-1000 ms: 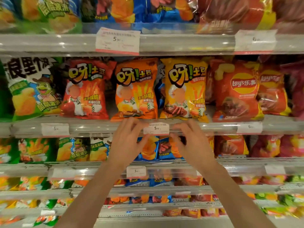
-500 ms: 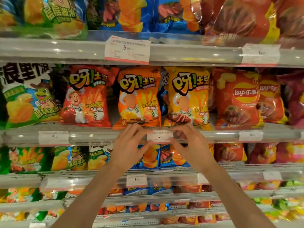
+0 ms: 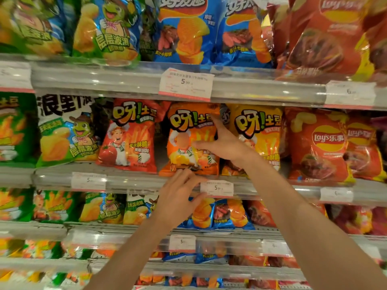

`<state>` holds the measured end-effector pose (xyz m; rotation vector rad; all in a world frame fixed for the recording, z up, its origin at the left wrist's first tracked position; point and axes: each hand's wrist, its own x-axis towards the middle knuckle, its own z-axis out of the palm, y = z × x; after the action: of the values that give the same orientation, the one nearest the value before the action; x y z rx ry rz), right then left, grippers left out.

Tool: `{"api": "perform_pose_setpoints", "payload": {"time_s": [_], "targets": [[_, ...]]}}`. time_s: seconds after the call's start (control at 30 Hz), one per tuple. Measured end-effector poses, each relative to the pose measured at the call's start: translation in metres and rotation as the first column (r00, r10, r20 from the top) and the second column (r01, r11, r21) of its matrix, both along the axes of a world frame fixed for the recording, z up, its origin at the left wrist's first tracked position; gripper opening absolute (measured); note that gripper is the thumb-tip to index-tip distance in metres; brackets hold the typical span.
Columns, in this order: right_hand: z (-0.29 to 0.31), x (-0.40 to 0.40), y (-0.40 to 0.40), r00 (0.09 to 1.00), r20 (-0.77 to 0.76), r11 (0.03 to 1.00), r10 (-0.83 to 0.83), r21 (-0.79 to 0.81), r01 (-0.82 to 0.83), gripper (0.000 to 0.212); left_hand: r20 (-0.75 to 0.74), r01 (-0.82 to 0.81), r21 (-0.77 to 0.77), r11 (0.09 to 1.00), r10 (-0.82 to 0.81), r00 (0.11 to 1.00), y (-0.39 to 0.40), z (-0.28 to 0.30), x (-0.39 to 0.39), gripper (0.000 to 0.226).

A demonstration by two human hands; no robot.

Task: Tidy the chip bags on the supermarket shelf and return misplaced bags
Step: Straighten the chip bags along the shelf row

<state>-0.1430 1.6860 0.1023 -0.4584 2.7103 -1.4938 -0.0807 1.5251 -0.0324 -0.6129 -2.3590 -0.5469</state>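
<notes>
An orange chip bag (image 3: 184, 124) stands on the middle shelf between a red bag (image 3: 129, 143) and a yellow bag (image 3: 261, 130) of the same brand. My right hand (image 3: 224, 143) grips the orange bag's right edge. Its thumb lies across the front, and its fingers reach up into the gap beside the yellow bag. My left hand (image 3: 180, 191) rests on the shelf rail (image 3: 136, 183) just under the orange bag. Its fingertips touch the rail's top, next to a white price tag (image 3: 216, 188). A dark bag (image 3: 225, 120) shows partly behind the gap.
Red Lay's bags (image 3: 318, 143) stand to the right and a green-and-white frog bag (image 3: 67, 132) to the left. Blue bags (image 3: 184, 32) fill the shelf above. Blue and green bags fill the shelves below. Price tags hang along every rail.
My right hand left the price tag and rose to the orange bag's right edge. My left hand stayed by the tag on the rail. The view moved closer and tilted upward.
</notes>
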Motion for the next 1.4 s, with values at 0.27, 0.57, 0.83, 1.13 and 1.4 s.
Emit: {"api": "perform_pose_setpoints", "payload": {"time_s": [0.27,0.57,0.83,1.13,1.4], "targets": [[-0.016,0.001,0.000,0.982,-0.158,0.985,-0.100,-0.157,0.075,0.110,-0.014,-0.010,0.022,1.000,0.010,1.000,0.002,-0.002,-0.002,0.035],[-0.022,-0.001,-0.001,0.980,-0.158,0.985,-0.119,-0.141,0.097,0.109,-0.034,0.010,0.028,1.000,-0.009,0.999,0.002,-0.003,-0.003,0.035],[-0.017,0.013,0.005,0.982,-0.170,0.993,-0.077,-0.098,0.061,0.092,-0.013,0.011,0.000,1.000,-0.011,1.000,0.000,0.002,0.000,0.035],[-0.019,0.051,0.091,0.860,-0.404,0.950,-0.311,-0.101,0.296,0.018,-0.117,-0.013,-0.079,0.997,0.003,0.993,0.023,0.001,0.006,0.037],[-0.037,0.034,0.147,0.905,-0.243,0.938,-0.348,-0.095,0.335,0.082,-0.136,0.011,-0.043,0.999,-0.017,0.991,0.038,0.004,-0.001,0.039]]}}
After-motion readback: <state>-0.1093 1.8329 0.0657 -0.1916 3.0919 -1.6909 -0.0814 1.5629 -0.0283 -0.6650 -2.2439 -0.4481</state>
